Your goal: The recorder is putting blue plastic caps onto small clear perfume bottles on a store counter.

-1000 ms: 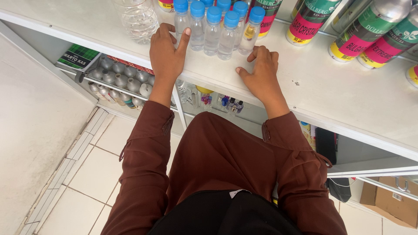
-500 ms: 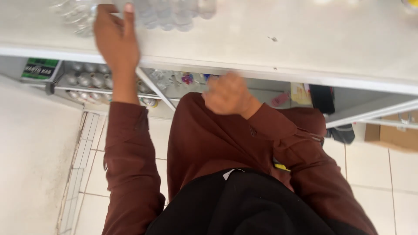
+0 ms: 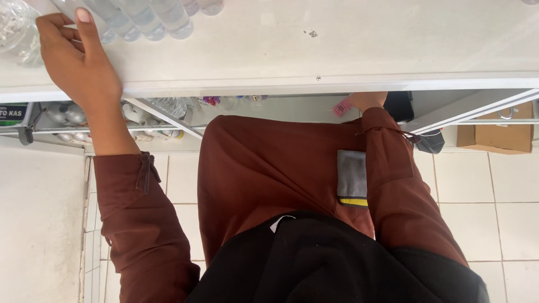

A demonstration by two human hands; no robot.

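Observation:
My left hand (image 3: 78,62) rests on the white shelf top (image 3: 337,50) at the far left. Its thumb lies against a row of clear plastic bottles (image 3: 140,19), and its bent fingers sit beside a crumpled clear bottle (image 3: 14,31). My right hand (image 3: 368,101) reaches under the shelf's front edge, so only the wrist shows and the fingers are hidden. A small pink tag (image 3: 341,107) sits right beside that wrist. A grey cloth with a yellow stripe (image 3: 352,185) hangs at my side against my brown sleeve.
A lower shelf (image 3: 67,120) under the counter holds round cans and small bottles. A cardboard box (image 3: 494,134) stands on the tiled floor (image 3: 505,213) at the right, with a dark object (image 3: 432,140) next to it. A pale panel (image 3: 39,224) runs along the left.
The view has tipped down and closer. My right hand left the shelf top and went underneath its front edge. My left hand stayed on top by the bottles.

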